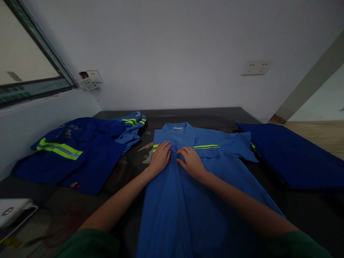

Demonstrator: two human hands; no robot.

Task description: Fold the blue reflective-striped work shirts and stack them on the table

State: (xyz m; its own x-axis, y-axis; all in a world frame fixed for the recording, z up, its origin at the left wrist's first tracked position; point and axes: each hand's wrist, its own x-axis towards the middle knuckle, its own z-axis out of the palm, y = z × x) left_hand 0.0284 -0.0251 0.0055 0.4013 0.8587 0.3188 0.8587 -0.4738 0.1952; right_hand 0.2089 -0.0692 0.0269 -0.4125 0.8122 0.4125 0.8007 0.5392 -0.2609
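A blue short-sleeved shirt (pixel 212 200) with thin yellow-green stripes lies flat on the dark table (pixel 215 114), collar toward the wall. Its left side is folded inward over the front, while the right sleeve spreads outward. My left hand (pixel 160 156) rests palm down on the folded part near the chest stripe, fingers extended. Just right of it, my right hand (pixel 191 161) touches the shirt near the button line, its fingers slightly curled and apart. Neither hand grips the cloth.
Dark blue garments (pixel 94 150) with a reflective band lie heaped at the left, beside a lighter blue one (pixel 131 130). A dark blue folded stack (pixel 298 157) is at the right. A white device (pixel 13 211) sits at the lower left. The wall (pixel 172 53) bounds the far edge.
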